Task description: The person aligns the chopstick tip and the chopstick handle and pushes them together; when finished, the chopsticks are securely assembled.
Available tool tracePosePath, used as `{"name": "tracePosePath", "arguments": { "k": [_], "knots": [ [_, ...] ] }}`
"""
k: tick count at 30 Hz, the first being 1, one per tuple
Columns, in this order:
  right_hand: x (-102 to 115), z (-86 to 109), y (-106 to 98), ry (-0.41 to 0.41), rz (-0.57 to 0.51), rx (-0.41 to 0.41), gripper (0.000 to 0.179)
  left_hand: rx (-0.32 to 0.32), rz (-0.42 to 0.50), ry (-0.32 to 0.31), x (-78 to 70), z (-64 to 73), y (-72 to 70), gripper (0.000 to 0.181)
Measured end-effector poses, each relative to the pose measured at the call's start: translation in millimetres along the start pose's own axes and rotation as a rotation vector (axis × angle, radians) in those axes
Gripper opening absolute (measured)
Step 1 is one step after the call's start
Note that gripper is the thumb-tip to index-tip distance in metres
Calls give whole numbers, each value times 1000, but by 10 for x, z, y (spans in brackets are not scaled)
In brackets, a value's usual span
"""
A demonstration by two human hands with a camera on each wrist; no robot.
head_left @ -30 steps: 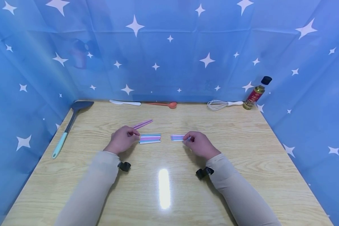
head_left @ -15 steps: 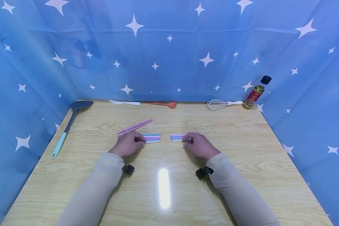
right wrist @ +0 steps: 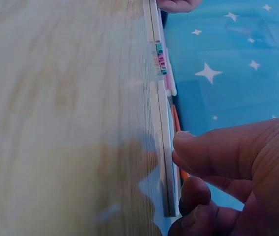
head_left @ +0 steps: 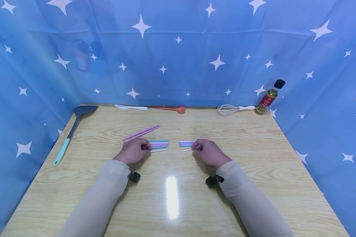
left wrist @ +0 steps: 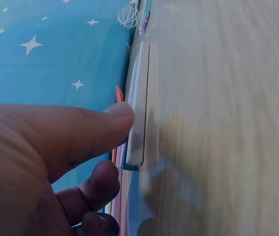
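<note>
Two rows of thin pastel chopsticks, blue, white and pink, lie end to end with a gap between them: the left row (head_left: 159, 144) and the right row (head_left: 185, 144). My left hand (head_left: 134, 150) pinches a white chopstick (head_left: 158, 150) at the near edge of the left row. Its thumb lies against the stick (left wrist: 138, 108) in the left wrist view. My right hand (head_left: 209, 152) pinches another white chopstick (head_left: 185, 150), slightly angled at the near edge of the right row. Both hands hide the outer ends. Two pink chopsticks (head_left: 141, 132) lie slanted behind the left hand.
Along the table's back edge lie a white-handled knife (head_left: 131, 107), an orange spoon (head_left: 180, 110) and a whisk (head_left: 229, 109). An oil bottle (head_left: 266, 101) stands at the back right. A dark spatula (head_left: 74, 126) with a mint handle lies at the left edge.
My left hand has moved right along its row, uncovering more of the pink pair. The nearest white chopstick of each row has come slightly apart toward me. The right hand has hardly moved.
</note>
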State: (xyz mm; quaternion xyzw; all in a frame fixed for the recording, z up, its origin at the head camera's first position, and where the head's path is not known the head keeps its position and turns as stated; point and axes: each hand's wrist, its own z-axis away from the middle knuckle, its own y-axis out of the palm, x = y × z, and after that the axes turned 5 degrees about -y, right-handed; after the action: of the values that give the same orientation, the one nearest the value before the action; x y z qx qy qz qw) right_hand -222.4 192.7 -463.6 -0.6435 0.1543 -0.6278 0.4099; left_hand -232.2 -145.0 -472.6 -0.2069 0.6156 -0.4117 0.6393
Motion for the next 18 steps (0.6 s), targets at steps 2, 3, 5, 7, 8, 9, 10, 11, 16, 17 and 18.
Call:
{"name": "tracePosePath", "arguments": {
  "k": [2,3,5,7,8,9,10,11,16,17,18],
  "knots": [
    [-2,-1,2,4,-1,-3,11,3,-20,-3,2,1,-1,10],
    [-2,0,2,6,-1,-4,10,6,-30,-7,1,3,-3,11],
    [0,-1,4,9,-1,-8,10,10,-47,-11,3,1,-1,13],
    [2,-1,4,12,-1,-10,9,13,-60,-9,4,-4,1,14],
    [6,0,5,13,3,-11,8,13,-61,-6,3,-5,2,14],
    [6,-1,7,12,9,-10,7,13,-62,-3,3,-6,3,14],
    [5,-3,8,12,15,-9,6,13,-58,2,2,-7,5,14],
    [5,-3,8,15,23,-9,4,13,-52,9,0,-8,8,14],
    [20,0,8,32,73,-7,6,17,24,54,-8,-15,28,11],
    [25,1,7,34,86,-6,8,19,42,62,-10,-18,32,10],
    [28,2,7,32,98,-5,9,21,59,68,-16,-18,35,9]
  ]
}}
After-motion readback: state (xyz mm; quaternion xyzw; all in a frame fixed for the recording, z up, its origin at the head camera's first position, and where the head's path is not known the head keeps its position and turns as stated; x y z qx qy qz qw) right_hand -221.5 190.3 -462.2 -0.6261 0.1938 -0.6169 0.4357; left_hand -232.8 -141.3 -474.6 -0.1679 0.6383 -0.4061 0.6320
